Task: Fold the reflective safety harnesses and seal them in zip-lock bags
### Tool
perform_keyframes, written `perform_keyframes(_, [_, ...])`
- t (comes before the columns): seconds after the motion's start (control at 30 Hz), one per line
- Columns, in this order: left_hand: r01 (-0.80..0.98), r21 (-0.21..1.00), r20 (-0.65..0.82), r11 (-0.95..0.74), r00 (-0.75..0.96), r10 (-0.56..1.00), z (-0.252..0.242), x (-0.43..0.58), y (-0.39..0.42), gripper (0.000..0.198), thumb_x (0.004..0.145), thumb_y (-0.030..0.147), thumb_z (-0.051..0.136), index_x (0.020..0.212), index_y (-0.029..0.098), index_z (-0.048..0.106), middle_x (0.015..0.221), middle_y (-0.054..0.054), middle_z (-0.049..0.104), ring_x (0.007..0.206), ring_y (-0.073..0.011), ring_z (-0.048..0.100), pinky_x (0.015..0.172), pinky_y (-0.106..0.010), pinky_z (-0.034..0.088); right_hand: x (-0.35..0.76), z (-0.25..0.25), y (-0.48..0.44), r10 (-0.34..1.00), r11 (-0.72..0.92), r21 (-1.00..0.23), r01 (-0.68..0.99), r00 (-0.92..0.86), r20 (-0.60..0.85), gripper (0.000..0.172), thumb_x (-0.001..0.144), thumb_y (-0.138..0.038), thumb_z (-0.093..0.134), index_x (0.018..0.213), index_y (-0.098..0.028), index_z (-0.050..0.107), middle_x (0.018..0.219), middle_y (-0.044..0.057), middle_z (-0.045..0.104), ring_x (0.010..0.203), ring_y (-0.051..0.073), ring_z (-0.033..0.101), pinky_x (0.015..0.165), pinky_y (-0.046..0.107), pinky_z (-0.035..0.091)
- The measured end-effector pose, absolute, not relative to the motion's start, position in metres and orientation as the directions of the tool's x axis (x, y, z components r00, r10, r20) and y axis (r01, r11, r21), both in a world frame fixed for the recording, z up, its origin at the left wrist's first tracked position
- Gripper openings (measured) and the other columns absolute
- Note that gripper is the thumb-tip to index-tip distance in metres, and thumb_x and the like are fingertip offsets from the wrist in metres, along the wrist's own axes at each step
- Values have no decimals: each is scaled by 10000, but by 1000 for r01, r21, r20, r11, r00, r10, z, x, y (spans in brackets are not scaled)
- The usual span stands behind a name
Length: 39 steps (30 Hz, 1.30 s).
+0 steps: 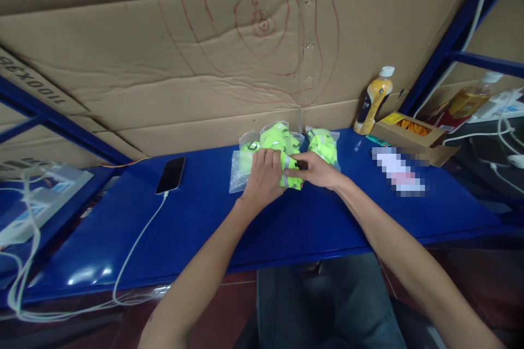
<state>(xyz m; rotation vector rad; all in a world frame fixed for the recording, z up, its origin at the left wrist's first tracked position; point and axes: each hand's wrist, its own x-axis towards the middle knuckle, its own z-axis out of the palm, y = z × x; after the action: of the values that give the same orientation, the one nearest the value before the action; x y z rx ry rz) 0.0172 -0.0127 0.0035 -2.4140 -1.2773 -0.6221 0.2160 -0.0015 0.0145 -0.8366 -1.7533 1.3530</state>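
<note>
A folded neon-yellow reflective vest (292, 181) with a silver band is held between both my hands, just above the blue shelf. My left hand (266, 174) lies over its left part with the fingers bent round it. From the other side my right hand (317, 170) pinches its right edge, where a small dark piece shows by the fingertips. Under and beside my left hand is a clear plastic bag (236, 173). Behind the hands sits a bagged neon-yellow vest (276, 133), and another bagged vest (323, 142) stands to its right, partly behind my right hand.
A phone (171, 174) on a white charging cable lies at left on the blue shelf (196, 212). To the right are a yellow drink bottle (373, 101), an open cardboard box (409, 133) with orange packets, and a blurred-out item (399, 172). Cardboard (123, 54) walls the back.
</note>
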Motion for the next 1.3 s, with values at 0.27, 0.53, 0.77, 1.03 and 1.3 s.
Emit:
perform_keyframes(0.27, [836, -117, 539, -537, 507, 673, -1, 17, -13, 428, 942, 306, 611, 1299, 80, 542, 1205, -262, 602, 1107, -437, 520, 939, -599, 450, 217, 8, 0, 892, 227, -946, 233, -439, 106, 236, 788, -377, 852, 829, -203, 698, 647, -37, 601, 555, 169, 658, 515, 301, 568])
perform_keyframes(0.53, [806, -145, 515, -574, 557, 652, -8, 19, -14, 474, 863, 243, 661, 1280, 55, 538, 1213, -271, 580, 1092, -442, 518, 903, -569, 447, 219, 12, -1, 807, 348, -903, 250, -571, 153, 281, 829, -353, 781, 732, -222, 552, 604, -54, 503, 493, 174, 651, 441, 264, 450])
perform_keyframes(0.77, [775, -12, 547, -632, 534, 644, -3, 16, -10, 560, 880, 299, 698, 1366, 133, 472, 1287, -231, 598, 1186, -424, 548, 1009, -577, 457, 203, 11, -4, 902, 408, -852, 327, -287, 322, 89, 826, -229, 720, 762, -169, 705, 566, -26, 604, 585, 143, 615, 557, 257, 420])
perform_keyframes(1.03, [819, 164, 620, -549, 348, 704, -10, 9, -2, 841, 788, 472, 850, 1422, 141, 407, 1294, -223, 587, 1235, -426, 577, 1049, -558, 485, 214, 12, -4, 879, 230, -971, 61, -441, 180, 329, 766, -408, 872, 982, -185, 763, 679, -18, 682, 508, 141, 636, 436, 257, 484])
perform_keyframes(1.3, [812, 56, 584, -580, 444, 679, -13, 23, -12, 952, 894, 519, 785, 1590, 98, 290, 1361, -268, 577, 1232, -462, 576, 1064, -626, 465, 193, 4, -6, 925, 122, -992, -14, -361, 119, 354, 701, -285, 800, 1003, -101, 778, 671, -7, 722, 366, 85, 504, 380, 245, 388])
